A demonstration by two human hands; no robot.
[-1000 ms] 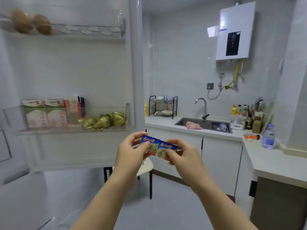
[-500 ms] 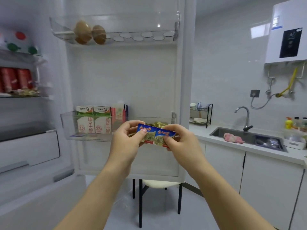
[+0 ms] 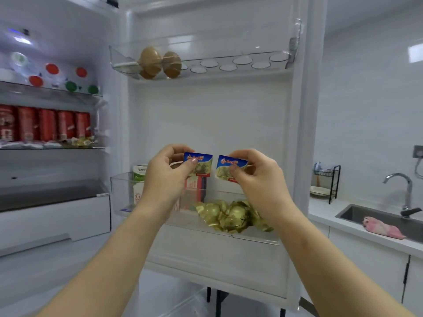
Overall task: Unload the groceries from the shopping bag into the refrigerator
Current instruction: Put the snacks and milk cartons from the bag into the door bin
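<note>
The refrigerator stands open. At its left, red cans are ranged along a glass shelf, close to its front edge. On the open door, brown eggs are seated at the left end of the upper tray; the cups toward its right end stand open.

The left hand is held before the lower door bin, its thumb and curled fingers pinching the left blue packet. A narrow gap separates this from the right blue packet, pinched in the same manner by the right hand. Both packets are held upright above the bin's rim, clear of it.

Within the bin, milk cartons occupy the left end, partly hidden by the left hand. Gold-wrapped items are heaped in the right half. Open room is seen above them.

Further right, well apart, a pink cloth lies in the sink of the table.
</note>
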